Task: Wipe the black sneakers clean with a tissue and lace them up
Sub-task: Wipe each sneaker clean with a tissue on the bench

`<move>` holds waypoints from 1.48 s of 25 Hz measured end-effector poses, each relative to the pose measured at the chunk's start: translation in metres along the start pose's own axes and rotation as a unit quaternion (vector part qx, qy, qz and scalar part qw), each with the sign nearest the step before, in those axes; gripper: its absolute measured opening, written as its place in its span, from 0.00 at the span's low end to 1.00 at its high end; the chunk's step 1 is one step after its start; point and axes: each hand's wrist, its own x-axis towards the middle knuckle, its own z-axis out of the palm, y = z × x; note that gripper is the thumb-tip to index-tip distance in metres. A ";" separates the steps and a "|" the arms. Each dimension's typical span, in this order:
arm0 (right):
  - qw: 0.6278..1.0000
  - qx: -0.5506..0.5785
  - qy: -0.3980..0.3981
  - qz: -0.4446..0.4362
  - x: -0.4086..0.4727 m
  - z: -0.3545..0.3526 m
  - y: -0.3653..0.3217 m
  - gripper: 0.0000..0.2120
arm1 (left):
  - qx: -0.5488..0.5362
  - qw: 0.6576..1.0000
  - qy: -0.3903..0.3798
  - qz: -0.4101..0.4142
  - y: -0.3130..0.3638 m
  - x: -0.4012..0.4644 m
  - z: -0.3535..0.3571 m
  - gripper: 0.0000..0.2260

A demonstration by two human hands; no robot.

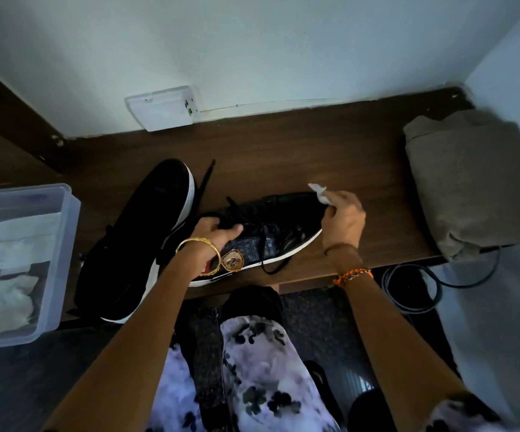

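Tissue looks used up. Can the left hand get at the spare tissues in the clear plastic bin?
Probably yes: the clear plastic bin is open-topped, but the left hand must first release the black sneaker.

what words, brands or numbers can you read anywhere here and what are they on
No text can be read in this view.
Gold emblem on the sneaker held by the left hand: a design, too blurred to read.
White wall box: small dark and green marks, too small to read.
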 end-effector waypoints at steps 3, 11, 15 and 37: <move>0.996 0.027 -0.004 -0.083 -0.032 0.019 -0.026 0.21 | -0.224 0.970 -0.088 -0.045 0.008 0.001 -0.002 0.28; 0.977 -0.028 -0.041 -0.209 0.003 -0.010 -0.004 0.21 | -0.184 0.978 -0.009 -0.095 0.012 0.014 0.002 0.33; 0.991 0.049 -0.003 -0.128 -0.023 0.004 -0.047 0.20 | -0.221 0.973 -0.008 -0.066 0.016 0.007 0.007 0.37; 0.998 -0.041 -0.037 -0.004 0.012 -0.037 -0.037 0.18 | -0.209 0.977 -0.002 -0.048 -0.028 -0.026 0.022 0.31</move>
